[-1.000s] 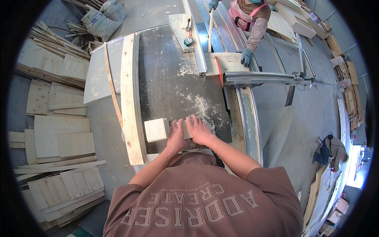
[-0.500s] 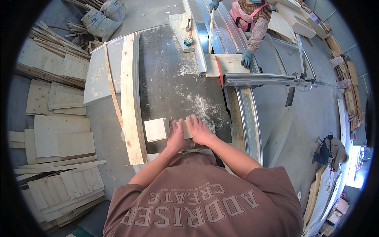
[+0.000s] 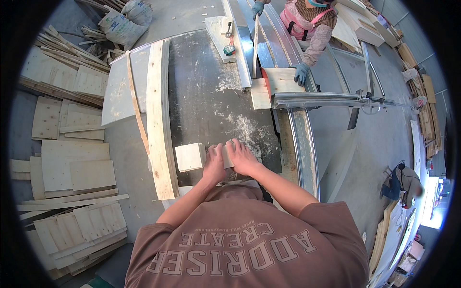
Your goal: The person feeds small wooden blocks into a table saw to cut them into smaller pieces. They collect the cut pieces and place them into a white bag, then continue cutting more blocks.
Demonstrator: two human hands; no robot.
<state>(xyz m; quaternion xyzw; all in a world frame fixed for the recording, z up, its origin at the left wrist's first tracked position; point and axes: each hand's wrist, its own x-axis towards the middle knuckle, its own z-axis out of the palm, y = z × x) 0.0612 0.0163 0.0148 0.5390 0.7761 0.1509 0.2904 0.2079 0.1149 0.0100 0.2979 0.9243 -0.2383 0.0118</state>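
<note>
On the near edge of the dark saw table (image 3: pixel 197 96), both my hands are closed on a short pale wood piece (image 3: pixel 227 157). My left hand (image 3: pixel 214 163) curls its fingers over the piece's left side. My right hand (image 3: pixel 243 158) grips its right side, thumb and fingers bent round it. Just left of my left hand sits a squarish stack of pale wood pieces (image 3: pixel 189 157). Much of the held wood is hidden behind my fingers, so its full shape cannot be told.
Long planks (image 3: pixel 161 120) lie along the table's left side. Across the table, a co-worker's gloved hand (image 3: pixel 301 74) rests on a board (image 3: pixel 285 79) beside a red blade guard (image 3: pixel 265 74); the other holds a stick (image 3: pixel 255 43). A cut piece (image 3: pixel 260 93) and wood shavings (image 3: pixel 247 129) lie nearer.
At the saw, the pale wood left of the red guard has shifted nearer to me, apart from the board. The co-worker's stick and gloved hands moved slightly. My hands stay in place.
</note>
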